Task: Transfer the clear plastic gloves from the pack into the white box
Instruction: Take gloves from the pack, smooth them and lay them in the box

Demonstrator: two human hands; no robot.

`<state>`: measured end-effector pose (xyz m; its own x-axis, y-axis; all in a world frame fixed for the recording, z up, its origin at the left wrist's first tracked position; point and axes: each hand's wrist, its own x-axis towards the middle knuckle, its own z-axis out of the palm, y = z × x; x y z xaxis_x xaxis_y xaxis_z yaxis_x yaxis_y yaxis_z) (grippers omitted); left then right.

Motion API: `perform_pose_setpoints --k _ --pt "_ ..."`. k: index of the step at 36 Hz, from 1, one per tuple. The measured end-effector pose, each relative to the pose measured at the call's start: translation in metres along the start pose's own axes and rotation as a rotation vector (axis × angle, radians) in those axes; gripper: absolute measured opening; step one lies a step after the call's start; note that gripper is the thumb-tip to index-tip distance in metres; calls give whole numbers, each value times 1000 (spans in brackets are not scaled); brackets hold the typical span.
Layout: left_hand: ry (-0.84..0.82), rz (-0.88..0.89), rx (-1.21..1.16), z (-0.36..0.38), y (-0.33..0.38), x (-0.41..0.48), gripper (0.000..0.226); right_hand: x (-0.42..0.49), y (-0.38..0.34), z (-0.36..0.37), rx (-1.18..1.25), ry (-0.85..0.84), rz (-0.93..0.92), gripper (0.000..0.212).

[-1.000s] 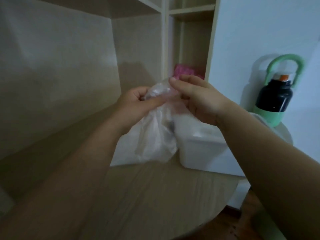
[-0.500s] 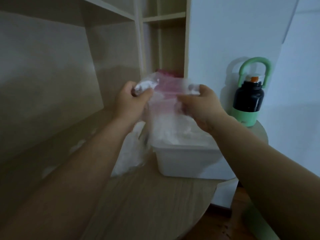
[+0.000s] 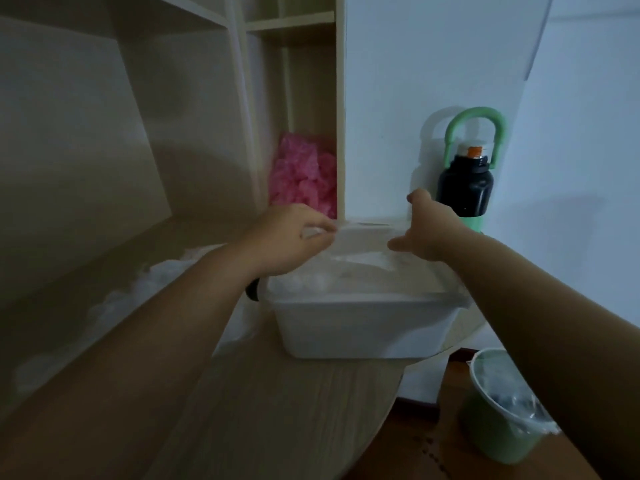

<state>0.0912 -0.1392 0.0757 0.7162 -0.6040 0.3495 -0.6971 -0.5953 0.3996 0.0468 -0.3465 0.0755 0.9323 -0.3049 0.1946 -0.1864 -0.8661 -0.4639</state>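
Pinching one edge of a glove (image 3: pixel 363 239) btwn thumb and fingertips, left hand (image 3: pixel 294 237) is holding the film stretched just above the box (image 3: pixel 363 327). Right hand (image 3: pixel 429 233) is sitting at the other edge w/ thumb up and fingers reaching out; can't tell if it's gripping or only touching, as the film is too faint. Table (image 3: pixel 277 410) is showing pale wood grain, smooth, w/ a rounded edge. Box is sitting on it: white rigid plastic, rectangular w/ a lip, and looking heaped w/ cloudy crumpled film to about the rim. Pack (image 3: pixel 145 292) is lying just left of it, limp, crinkly, clear. Glove is reading as a very thin, floppy, near-invisible sheet. Doing this step well, imo, is meaning lowering both hands together so it's landing inside the rim, not draping over the lip, and releasing both sides at once, since film this light is prob. clinging to skin.
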Motion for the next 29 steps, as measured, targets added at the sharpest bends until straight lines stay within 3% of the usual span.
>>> perform_pose_setpoints --k 5,7,9,11,14,18,21,24,27,29 --pt "-184 -61 9 11 0 11 15 -9 2 -12 -135 76 -60 84" --pt "-231 -64 78 14 -1 14 7 -11 -1 -13 -219 152 -124 71" --pt "-303 -76 143 18 0 17 18 -13 -8 -11 -187 161 -190 52" --pt "-389 -81 213 24 3 19 38 -13 -14 -7 -113 77 -202 40" --pt "-490 -88 339 32 9 21 55 -9 -18 6 -199 -169 -176 40" --pt "-673 -193 364 42 14 22 44 -5 -14 28 -401 -564 -97 38" --pt "-753 -209 380 47 14 24 32 -2 -10 33 -488 -665 -84 31" --pt "-688 -205 338 42 14 24 33 -3 -12 26 -525 -613 -112 35" --pt "-468 -184 204 24 14 16 45 -9 -19 16 -464 -450 -157 50" --pt "-307 -167 95 10 11 8 48 -13 -25 13 -363 -331 -208 46"
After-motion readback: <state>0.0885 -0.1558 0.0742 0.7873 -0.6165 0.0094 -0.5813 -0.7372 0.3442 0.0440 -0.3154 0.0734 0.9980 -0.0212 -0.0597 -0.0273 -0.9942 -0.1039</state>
